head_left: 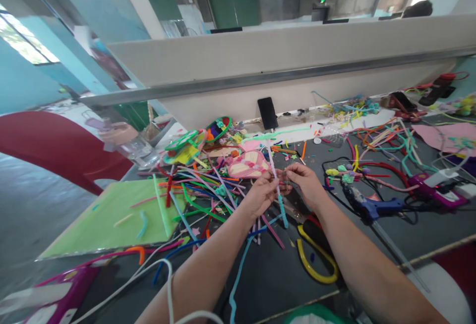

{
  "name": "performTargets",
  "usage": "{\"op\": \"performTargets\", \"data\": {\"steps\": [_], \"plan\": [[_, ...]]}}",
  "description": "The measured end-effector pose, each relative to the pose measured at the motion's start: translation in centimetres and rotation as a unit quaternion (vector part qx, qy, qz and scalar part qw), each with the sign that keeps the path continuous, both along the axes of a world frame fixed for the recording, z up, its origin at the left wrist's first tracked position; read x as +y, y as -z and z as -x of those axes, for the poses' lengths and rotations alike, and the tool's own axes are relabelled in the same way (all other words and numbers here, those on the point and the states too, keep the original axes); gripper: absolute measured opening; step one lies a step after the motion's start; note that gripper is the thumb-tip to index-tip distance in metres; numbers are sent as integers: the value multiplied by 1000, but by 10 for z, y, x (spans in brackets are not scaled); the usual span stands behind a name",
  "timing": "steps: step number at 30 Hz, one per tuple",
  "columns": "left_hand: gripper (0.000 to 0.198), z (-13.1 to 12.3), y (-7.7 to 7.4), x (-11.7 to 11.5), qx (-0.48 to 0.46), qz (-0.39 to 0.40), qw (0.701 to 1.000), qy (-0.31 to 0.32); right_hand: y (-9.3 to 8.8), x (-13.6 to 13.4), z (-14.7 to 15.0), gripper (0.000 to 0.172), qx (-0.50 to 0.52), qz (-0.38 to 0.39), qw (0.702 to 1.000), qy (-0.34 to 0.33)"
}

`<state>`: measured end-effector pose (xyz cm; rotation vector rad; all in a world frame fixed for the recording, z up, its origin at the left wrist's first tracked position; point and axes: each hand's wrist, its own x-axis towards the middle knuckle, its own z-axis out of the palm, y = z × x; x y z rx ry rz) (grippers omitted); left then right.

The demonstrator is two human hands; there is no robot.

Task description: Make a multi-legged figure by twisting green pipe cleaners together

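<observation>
From where I am standing, the person's left hand (263,194) is gripping a slender, fuzzy, lilac-and-light-blue pipe-cleaner stem (283,210), which is slanting above the dark grey tabletop (275,284). The right hand (305,181) is holding its fingertips together just beside the stem; whether they are gripping anything, I cannot tell. Progress: the stem's lower portion is showing light blue, its upper portion pale lilac; the piece is appearing partly made. Beyond the hands, a rounded pink-and-cream fuzzy panel (241,164) is looking closer to complete. Multicoloured fuzzy pipe cleaners (210,177) are lying loose and unjoined to the left.
</observation>
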<state>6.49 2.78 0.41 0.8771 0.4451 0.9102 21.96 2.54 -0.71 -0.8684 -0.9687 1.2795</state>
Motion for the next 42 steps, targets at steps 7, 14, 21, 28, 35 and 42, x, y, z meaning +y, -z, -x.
{"op": "performTargets", "data": {"steps": [7,14,21,28,35,42], "plan": [[30,0,3,2,0,-1,1000,-7,2,0,2,17,-6,-3,1000,-1],[29,0,7,3,13,-15,1000,-7,2,-1,2,20,6,-2,1000,-16],[30,-1,2,-1,5,-17,1000,6,-8,-3,-2,23,108,25,992,-59],[30,-7,-1,-17,31,-27,988,150,-31,-10,-22,71,326,-34,933,-148],[36,-10,-3,-26,24,-13,971,237,-38,-15,-22,68,378,-47,916,-122],[39,-11,-2,-26,56,8,964,259,-30,-14,-18,47,335,-42,925,-174]]}}
